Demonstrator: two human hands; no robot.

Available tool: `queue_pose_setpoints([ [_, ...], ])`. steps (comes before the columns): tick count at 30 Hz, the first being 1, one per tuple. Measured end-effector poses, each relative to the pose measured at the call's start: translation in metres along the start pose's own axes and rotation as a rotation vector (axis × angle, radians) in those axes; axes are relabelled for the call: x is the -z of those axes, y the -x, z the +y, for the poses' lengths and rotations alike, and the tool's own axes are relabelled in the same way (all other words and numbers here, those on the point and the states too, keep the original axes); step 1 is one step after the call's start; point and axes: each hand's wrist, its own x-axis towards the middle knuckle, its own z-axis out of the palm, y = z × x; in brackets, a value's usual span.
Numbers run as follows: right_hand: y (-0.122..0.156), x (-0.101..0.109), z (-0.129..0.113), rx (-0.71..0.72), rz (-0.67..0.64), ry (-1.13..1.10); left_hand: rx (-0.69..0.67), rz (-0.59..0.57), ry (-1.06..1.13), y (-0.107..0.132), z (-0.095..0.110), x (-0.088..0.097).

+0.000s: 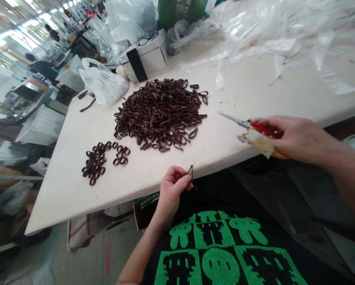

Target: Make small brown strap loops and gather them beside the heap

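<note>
My left hand (pixel 175 186) is closed in a pinch at the table's front edge. Between its thumb and fingers is a small dark brown strap loop (pixel 191 174), a thin thread end sticking up from it. Off to the right, my right hand (pixel 296 138) grips a pair of scissors (pixel 254 126) with a red handle, the blade pointing left over the table. A tan, wrapped piece (pixel 262 143) shows below the red handle; whether it belongs to the scissors I cannot tell. A large heap of brown strap loops (pixel 162 113) lies beyond my left hand.
Small round brown rings (pixel 95 162) lie on the white table (pixel 67 190) at left. Behind the heap stand a white bag (pixel 104 83), a black phone-like object (pixel 136 65) and a white box (pixel 153 57) with glasses on it. Clear plastic sheets (pixel 254 31) cover the back right.
</note>
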Motion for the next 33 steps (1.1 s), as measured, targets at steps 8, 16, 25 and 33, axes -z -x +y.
queue_pose_setpoints([
  [8,0.059,-0.046,-0.065,0.102,-0.340,-0.109,-0.258,0.147,-0.327,0.003,0.001,0.005],
  [16,0.063,-0.058,-0.070,0.128,-0.336,-0.150,-0.300,0.119,-0.448,0.006,-0.005,0.007],
  [25,0.058,-0.057,-0.070,0.175,-0.297,-0.159,-0.268,0.077,-0.454,0.006,-0.004,0.005],
  [33,0.055,-0.054,-0.068,0.220,-0.279,-0.110,-0.286,0.073,-0.473,0.005,-0.007,0.007],
])
